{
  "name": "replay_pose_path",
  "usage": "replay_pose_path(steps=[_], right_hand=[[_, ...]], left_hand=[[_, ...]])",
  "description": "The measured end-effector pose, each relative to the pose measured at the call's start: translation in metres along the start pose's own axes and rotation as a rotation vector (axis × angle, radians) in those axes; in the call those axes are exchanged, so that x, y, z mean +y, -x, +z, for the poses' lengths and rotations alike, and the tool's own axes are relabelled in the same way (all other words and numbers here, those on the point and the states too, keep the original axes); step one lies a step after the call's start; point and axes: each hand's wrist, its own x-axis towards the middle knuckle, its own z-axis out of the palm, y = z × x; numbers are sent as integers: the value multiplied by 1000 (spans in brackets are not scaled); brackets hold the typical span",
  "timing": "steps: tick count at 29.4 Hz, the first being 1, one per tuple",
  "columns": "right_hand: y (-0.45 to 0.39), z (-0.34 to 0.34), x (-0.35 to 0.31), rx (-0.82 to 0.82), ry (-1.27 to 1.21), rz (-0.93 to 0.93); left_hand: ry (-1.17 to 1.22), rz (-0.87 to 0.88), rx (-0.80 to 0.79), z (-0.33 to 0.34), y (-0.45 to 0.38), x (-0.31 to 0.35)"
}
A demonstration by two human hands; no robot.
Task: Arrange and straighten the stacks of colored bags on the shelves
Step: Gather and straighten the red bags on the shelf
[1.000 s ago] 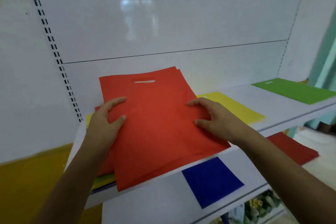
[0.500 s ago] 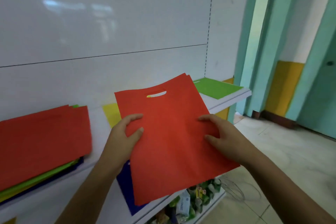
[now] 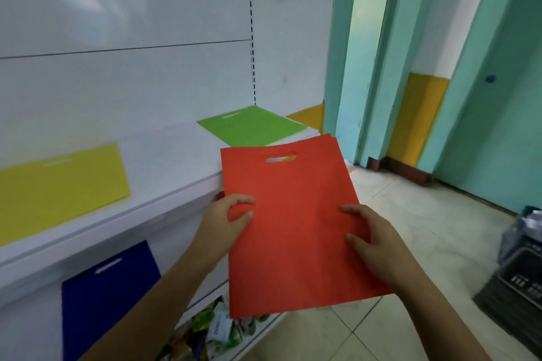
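Beside shelf (image 3: pixel 164 196), both hands hold red bags (image 3: pixel 293 231) (no legible writing).

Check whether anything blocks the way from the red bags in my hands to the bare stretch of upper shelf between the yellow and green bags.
Nothing visible does. The thin stack of red flat bags is held in the air by the left hand and right hand, just off the white shelf's front edge.

Red bags (image 3: pixel 296 231): lifted off the mixed pile at the upper shelf's left end and carried right; now held in the air past the shelf's front edge, near its right end.
Left hand (image 3: pixel 225 223): travelled right, grip on the bags' left edge.
Right hand (image 3: pixel 372 240): likewise, on the right edge.
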Motion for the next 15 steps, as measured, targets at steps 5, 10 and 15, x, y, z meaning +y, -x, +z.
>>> replay_pose_path(steps=[5, 10, 15], right_hand=[[-27, 9, 83, -60, 9, 76], [-94, 47, 161, -171, 16, 119], [-155, 105, 206, -226, -20, 110]], left_hand=[[58, -203, -164, 62, -13, -53], [36, -337, -170, 115, -51, -125], [9, -443, -53, 139, -108, -179]])
